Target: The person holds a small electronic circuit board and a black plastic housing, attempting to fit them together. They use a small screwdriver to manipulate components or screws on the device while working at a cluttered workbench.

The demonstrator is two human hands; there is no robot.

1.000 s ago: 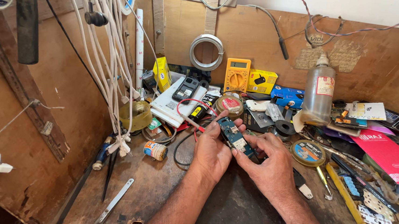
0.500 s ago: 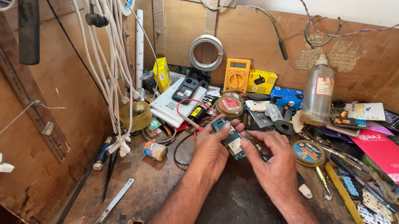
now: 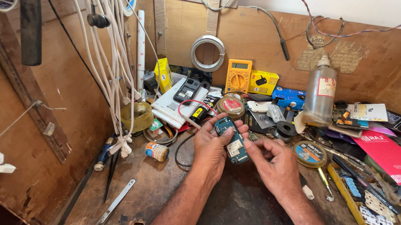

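Phone board (image 3: 232, 140), teal, stripped of casing, clamped in left hand (image 3: 212, 146); right hand (image 3: 274, 164) pinches its lower edge. Reassembly not yet evident.

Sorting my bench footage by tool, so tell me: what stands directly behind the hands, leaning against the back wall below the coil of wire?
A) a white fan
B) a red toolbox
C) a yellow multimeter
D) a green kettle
C: a yellow multimeter with a small screen and dial leans upright against the wooden back wall, below the coil of wire.
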